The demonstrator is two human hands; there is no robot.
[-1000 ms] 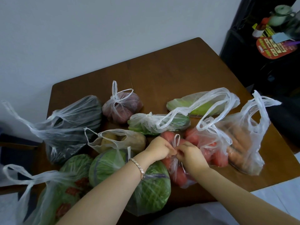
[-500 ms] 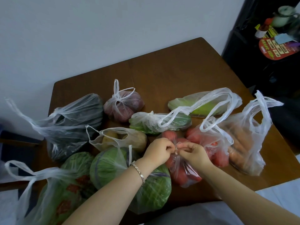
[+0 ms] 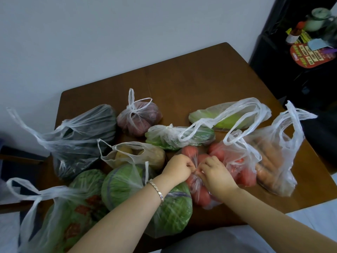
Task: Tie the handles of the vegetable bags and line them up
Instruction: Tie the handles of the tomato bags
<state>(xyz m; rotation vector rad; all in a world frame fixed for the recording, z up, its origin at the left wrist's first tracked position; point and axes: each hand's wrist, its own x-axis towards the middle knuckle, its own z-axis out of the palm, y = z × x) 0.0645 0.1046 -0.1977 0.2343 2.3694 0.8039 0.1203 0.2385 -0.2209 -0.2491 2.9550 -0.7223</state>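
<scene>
Several clear plastic vegetable bags lie on a brown wooden table (image 3: 191,83). My left hand (image 3: 177,168) and my right hand (image 3: 215,172) pinch the handles of a small bag of tomatoes (image 3: 199,196) near the front edge, knuckles almost touching. A second tomato bag (image 3: 237,161) with loose handles sits just right of it, then a carrot bag (image 3: 273,161). A tied bag of red onions (image 3: 140,118) lies farther back. A cabbage bag (image 3: 171,210) rests under my left wrist.
A potato bag (image 3: 138,154), a dark greens bag (image 3: 82,141), a cucumber bag (image 3: 180,136), a pale cabbage bag (image 3: 229,117) and a bag of greens with red packets (image 3: 69,216) fill the left and middle. A black cabinet (image 3: 291,70) stands at the right.
My hands have pulled the tomato bag's handles down tight; the upright handle loop seen between them earlier is gone. The view has shifted slightly.
</scene>
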